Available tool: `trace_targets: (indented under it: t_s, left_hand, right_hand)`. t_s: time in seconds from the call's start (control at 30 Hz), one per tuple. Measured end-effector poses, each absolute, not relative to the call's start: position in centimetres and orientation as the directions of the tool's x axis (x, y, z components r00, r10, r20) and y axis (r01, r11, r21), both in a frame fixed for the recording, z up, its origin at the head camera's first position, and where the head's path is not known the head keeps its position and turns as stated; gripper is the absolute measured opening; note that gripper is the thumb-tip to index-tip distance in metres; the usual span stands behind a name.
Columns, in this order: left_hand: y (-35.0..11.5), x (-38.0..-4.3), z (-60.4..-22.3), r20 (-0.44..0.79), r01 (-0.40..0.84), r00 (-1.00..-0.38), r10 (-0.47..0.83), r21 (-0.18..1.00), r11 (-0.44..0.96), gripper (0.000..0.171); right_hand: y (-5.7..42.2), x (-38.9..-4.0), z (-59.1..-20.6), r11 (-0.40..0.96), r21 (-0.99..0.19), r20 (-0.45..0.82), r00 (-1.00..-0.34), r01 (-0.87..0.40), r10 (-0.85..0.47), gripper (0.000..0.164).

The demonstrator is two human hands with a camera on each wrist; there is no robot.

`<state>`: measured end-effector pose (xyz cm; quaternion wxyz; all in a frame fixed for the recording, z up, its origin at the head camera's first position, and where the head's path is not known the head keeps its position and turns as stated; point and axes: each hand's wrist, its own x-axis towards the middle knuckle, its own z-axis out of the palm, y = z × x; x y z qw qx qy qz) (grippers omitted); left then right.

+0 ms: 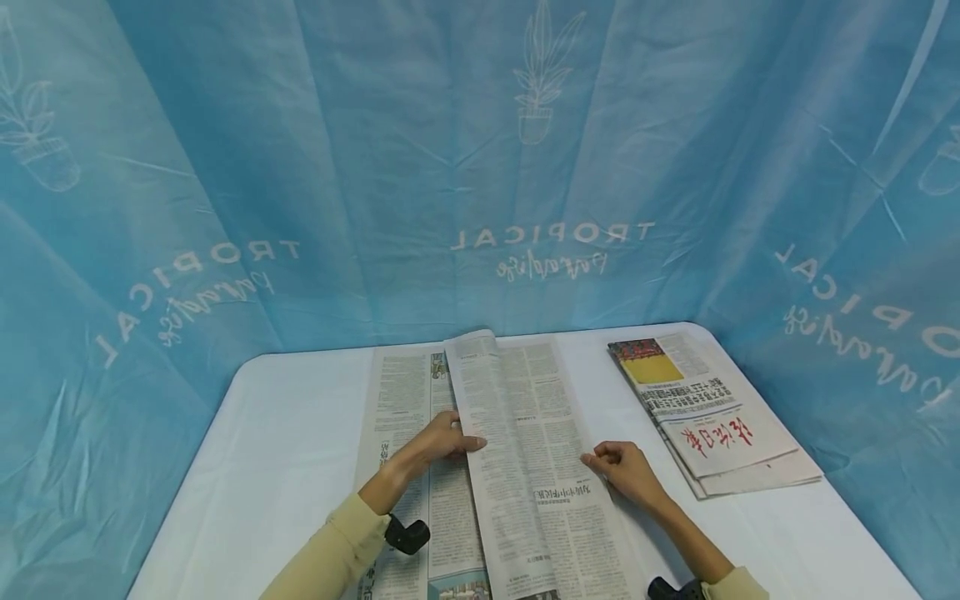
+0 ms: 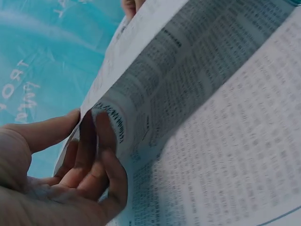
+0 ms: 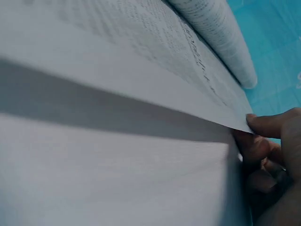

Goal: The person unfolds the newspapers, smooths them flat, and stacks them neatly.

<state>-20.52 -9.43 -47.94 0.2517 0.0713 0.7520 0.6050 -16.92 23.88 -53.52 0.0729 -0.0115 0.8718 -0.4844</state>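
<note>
A newspaper [image 1: 540,400] lies spread over the middle of the white table, with one leaf [image 1: 491,467] curled up and over toward the right. My left hand [image 1: 446,440] pinches the free edge of that leaf, thumb on top and the other fingers underneath; the left wrist view shows the fingers [image 2: 107,132] behind the paper. At the newspaper's right edge, my right hand [image 1: 622,471] pinches the margin between thumb and fingers. In the right wrist view that edge is lifted off the tabletop [image 3: 113,169], casting a shadow below it.
A stack of folded newspapers [image 1: 712,417], with red characters and a yellow picture on top, rests at the table's right side. Blue curtains [image 1: 480,167] with white lettering and plant prints hang behind and on both sides of the white table [image 1: 277,433].
</note>
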Motion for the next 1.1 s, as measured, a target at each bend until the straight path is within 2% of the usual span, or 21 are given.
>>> trace_targets:
  t_s: [0.13,0.3,0.67,0.9,1.1]
  left_hand:
    - [-9.9,-19.9,-48.0,-0.267,-0.206,-0.861,0.432,0.961,0.184,0.053]
    - [-11.7,-19.4,-47.6,-0.253,-0.168,-0.884,0.393,0.957,0.239,0.058]
    - [-16.0,-19.0,-47.7,-0.237,-0.095,-0.927,0.29,0.898,0.43,0.034]
    - [-19.1,-18.9,-48.1,-0.283,-0.119,-0.933,0.221,0.825,0.552,0.024]
    - [-22.3,-18.2,-47.5,-0.358,-0.201,-0.923,0.138,0.759,0.619,0.028]
  right_hand:
    - [24.0,-17.3,-53.0,0.55,-0.835,-0.124,-0.982,0.026,-0.142,0.022]
    - [24.0,-17.5,-52.5,0.591,-0.805,-0.143,-0.982,0.044,-0.121,0.02]
    - [24.2,-18.2,-52.0,0.658,-0.75,-0.097,-0.975,-0.059,-0.198,0.032]
    - [24.5,-18.3,-52.1,0.671,-0.74,-0.097,-0.978,-0.054,-0.186,0.033]
    - [25.3,-18.1,-51.7,0.671,-0.741,-0.112,-0.978,-0.037,-0.178,0.035]
